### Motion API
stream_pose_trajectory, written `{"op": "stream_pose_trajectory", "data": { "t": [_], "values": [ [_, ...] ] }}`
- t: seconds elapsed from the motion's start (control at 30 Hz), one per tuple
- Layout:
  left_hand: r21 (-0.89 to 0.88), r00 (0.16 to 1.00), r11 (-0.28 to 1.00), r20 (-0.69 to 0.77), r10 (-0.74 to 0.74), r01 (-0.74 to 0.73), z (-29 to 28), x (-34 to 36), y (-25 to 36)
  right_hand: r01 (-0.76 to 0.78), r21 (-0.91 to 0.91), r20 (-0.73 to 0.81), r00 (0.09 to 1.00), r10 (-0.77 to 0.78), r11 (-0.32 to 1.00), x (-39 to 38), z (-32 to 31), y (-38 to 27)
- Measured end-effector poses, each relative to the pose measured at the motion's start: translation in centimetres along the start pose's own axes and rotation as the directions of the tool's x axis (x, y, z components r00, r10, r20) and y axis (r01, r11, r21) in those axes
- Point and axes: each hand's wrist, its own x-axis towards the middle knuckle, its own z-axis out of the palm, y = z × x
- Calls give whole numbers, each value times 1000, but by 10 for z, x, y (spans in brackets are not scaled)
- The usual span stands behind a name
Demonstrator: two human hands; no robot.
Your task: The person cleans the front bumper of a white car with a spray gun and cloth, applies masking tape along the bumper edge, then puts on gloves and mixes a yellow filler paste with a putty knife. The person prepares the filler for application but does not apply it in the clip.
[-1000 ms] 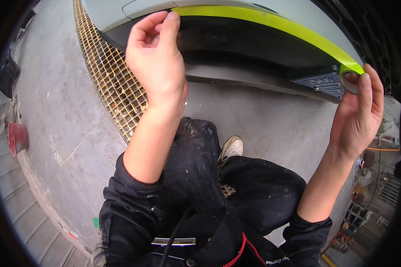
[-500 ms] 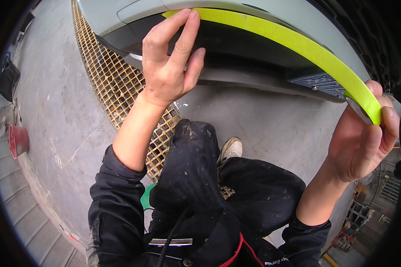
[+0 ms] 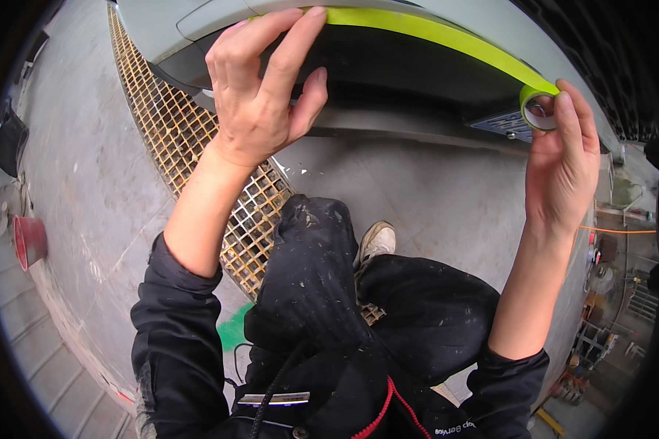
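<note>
A strip of yellow-green masking tape (image 3: 436, 36) runs along the car's bumper, following the seam between the pale painted panel (image 3: 223, 16) and the black lower part (image 3: 395, 77). At the strip's left end, the outstretched fingertips of my left hand (image 3: 249, 106) press against it, with the thumb held apart. My right hand (image 3: 560, 164) grips the tape roll (image 3: 525, 110) near the right end of the bumper, fingers at the point where the strip leaves the roll. Between my hands the strip looks taut. Whether its whole length touches the panel, I cannot tell.
Below the bumper a blue-and-white plate (image 3: 494, 126) shows partly. A yellowish floor grating (image 3: 252, 219) crosses the grey concrete floor (image 3: 88, 168) beside my knee. Far left stands a red bucket (image 3: 29, 241). Tools and metal racks (image 3: 593, 344) line the right side.
My right hand has moved left and up toward the bumper with the tape roll, and the strip between my hands lies closer to the seam. My left hand has shifted slightly left.
</note>
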Motion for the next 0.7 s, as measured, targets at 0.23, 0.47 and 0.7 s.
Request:
{"op": "stream_pose_trajectory", "data": {
  "t": [0.23,0.47,0.7],
  "values": [
    [113,994,990,81,73,-82,-8,7,1,-70,9,-65,995,70,998,0,1,12],
    [-67,993,995,90,82,-76,-8,16,4,-116,11,-135,984,116,993,0,9,19],
    [23,980,992,162,117,-123,-8,25,17,-90,21,-104,990,92,996,-1,12,19]
  ]
}}
